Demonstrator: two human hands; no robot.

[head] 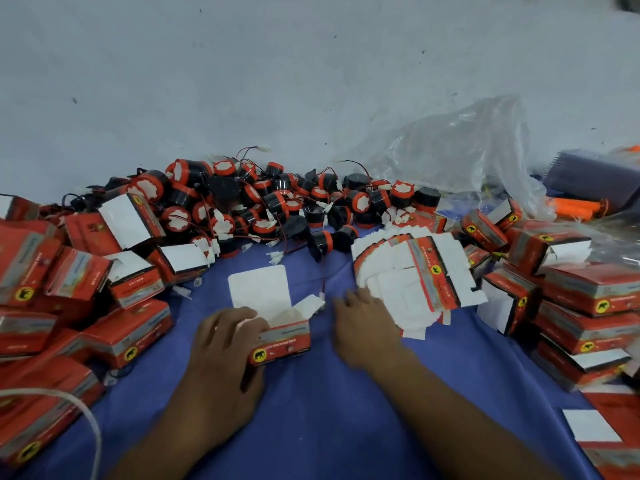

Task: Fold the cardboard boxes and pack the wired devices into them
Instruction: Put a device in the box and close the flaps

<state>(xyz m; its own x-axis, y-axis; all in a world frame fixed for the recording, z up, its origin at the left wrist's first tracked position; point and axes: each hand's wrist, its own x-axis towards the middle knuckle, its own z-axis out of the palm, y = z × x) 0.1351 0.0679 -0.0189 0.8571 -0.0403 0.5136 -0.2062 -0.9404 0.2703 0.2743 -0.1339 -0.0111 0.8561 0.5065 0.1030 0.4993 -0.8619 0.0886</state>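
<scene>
Head view: left hand around open box, inside unclear; right hand blurred, fingers loose, empty.

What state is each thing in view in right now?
Box: folded, top flap open, gripped by left hand.
Right hand: blurred, open, beside the flat blanks.
Flat blanks: unfolded, fanned stack.
Wired devices: loose pile, unpacked.
Side boxes: folded, several flaps open.
Plastic bag: crumpled.

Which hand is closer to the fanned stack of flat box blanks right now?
Right. The right hand is at the lower-left edge of the stack of flat blanks; the left hand grips the open box, further left of it.
</scene>
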